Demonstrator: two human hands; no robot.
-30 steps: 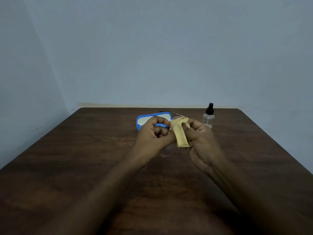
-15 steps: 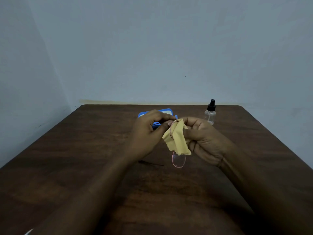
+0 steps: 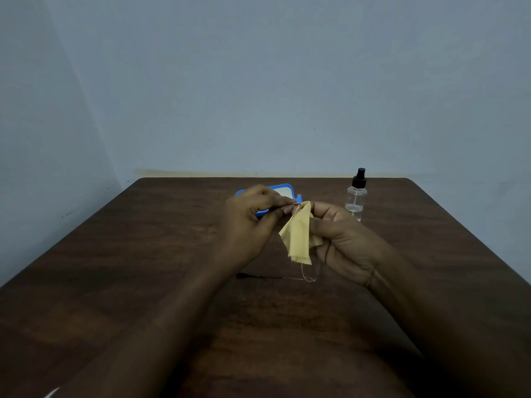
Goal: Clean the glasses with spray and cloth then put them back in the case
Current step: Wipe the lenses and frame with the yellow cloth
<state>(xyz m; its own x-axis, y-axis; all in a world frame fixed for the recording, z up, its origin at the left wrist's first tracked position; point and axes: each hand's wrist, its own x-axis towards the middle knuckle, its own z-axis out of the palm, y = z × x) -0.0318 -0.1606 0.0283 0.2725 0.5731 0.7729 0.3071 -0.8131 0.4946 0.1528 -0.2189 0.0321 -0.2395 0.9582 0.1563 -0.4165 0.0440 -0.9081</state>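
Works mid-air above the desk (image 3: 143,254). Curls left hand (image 3: 250,225) into a steadying pinch and right hand (image 3: 344,242) into a wiping grip. Has case (image 3: 283,189) apparently open just behind, ready. Drapes cloth (image 3: 298,237) over one lens. Parks spray bottle (image 3: 356,196) far right. Holds glasses (image 3: 304,278) between both hands, lower rim dangling.

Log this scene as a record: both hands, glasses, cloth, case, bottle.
left hand: pinches the glasses at their upper end
right hand: holds the yellow cloth over the glasses
glasses: held above the table, lower part showing below the cloth
case: blue, on the table, partly behind the left hand
spray bottle: upright, untouched, right of the case
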